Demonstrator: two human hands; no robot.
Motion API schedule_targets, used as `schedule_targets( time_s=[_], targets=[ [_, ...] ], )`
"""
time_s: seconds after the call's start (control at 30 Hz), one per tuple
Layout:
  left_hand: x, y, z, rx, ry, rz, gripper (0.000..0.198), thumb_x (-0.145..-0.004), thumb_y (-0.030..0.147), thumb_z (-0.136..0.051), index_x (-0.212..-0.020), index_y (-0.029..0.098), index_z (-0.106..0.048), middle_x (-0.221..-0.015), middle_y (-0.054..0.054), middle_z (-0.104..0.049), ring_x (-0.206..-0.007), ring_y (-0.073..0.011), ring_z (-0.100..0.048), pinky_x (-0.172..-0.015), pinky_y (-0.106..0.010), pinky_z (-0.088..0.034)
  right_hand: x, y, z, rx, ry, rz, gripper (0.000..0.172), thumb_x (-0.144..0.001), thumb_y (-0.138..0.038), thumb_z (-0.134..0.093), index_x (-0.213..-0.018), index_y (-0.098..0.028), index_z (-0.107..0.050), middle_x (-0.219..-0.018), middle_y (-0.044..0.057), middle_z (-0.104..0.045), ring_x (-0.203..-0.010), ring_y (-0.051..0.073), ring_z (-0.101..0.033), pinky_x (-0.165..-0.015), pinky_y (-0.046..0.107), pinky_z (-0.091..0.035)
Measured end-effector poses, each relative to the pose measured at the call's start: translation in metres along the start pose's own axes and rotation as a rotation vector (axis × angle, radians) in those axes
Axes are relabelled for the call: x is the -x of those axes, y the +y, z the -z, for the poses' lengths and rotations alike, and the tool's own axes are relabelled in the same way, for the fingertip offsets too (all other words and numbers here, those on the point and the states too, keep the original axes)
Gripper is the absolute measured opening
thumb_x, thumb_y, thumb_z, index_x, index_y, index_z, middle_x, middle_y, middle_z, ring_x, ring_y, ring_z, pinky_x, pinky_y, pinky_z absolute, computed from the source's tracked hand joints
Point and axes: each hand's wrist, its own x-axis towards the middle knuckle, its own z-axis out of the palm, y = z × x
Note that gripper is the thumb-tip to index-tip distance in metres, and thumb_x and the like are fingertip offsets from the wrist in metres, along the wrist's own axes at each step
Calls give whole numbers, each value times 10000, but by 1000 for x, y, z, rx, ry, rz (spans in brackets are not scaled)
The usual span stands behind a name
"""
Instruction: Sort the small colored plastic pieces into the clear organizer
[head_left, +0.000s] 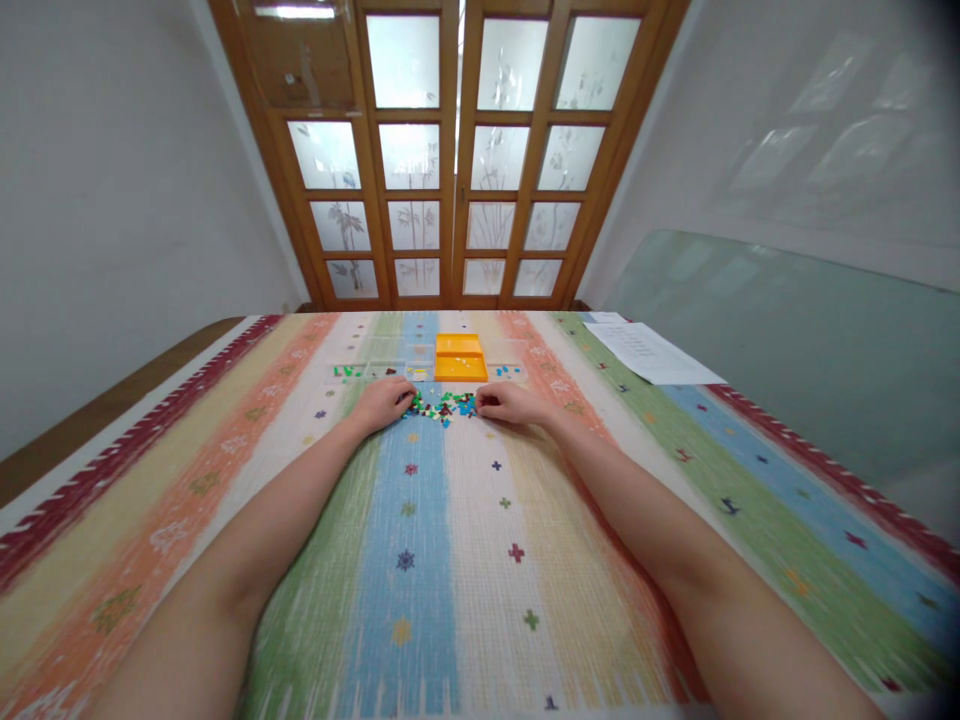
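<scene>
A loose pile of tiny coloured pieces [446, 406], green, blue, dark red, yellow and white, lies on the striped tablecloth between my hands. At its left edge is my left hand [385, 403], fingers curled down onto the pieces. My right hand [513, 402] touches the right edge with thumb and fingers drawn together. Whatever is in either set of fingertips is too small to make out. Just behind the pile stands an open orange box [461, 368] holding a few light pieces. Clear boxes flank it: one with green pieces [346, 372], another with blue pieces [508, 371].
The striped tablecloth [480, 600] covers the table. Printed paper sheets [651, 352] lie at the back right. A pale glass panel [787, 330] stands along the right side. Beyond the table is a wooden door with glass panes [457, 190].
</scene>
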Motion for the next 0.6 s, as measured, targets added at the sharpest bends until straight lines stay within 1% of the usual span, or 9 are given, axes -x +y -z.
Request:
schedule_targets(
  time_s=[0.17, 0.3, 0.43, 0.6],
  targets=[
    [0, 0, 0, -7, -6, -3, 256, -1001, 300, -486, -1015, 235, -733, -1053, -50, -721, -955, -205, -658, -822, -308, -481, -1, -5, -1, -88, 146, -72, 108, -864, -267, -583, -881, -181, -646, -771, 8, -660, -679, 142, -551, -645, 249, -407],
    [0, -1, 0, -8, -3, -2, 258, -1000, 298, -485, -1023, 232, -733, -1057, -55, -722, -970, -210, -659, -829, -313, -486, -8, -13, -6, -164, 280, -93, 112, -831, -261, -577, -885, -182, -634, -817, 28, -675, -735, 156, -584, -679, 258, -449],
    [0, -1, -1, 3, 2, 14, 248, -997, 304, -496, -1016, 240, -736, -1047, -50, -731, -974, -211, -661, -845, -315, -488, -24, -17, -16, -266, 394, -144, 144, -834, -317, -607, -884, -185, -638, -847, 37, -681, -765, 165, -603, -688, 261, -476],
    [1, -1, 1, 13, 10, 25, 245, -995, 309, -506, -1012, 237, -740, -1056, -54, -734, -970, -213, -659, -847, -317, -491, -50, -20, -24, -419, 467, -178, 191, -804, -343, -658, -920, -191, -668, -886, 34, -707, -802, 170, -630, -712, 262, -498]
  ],
)
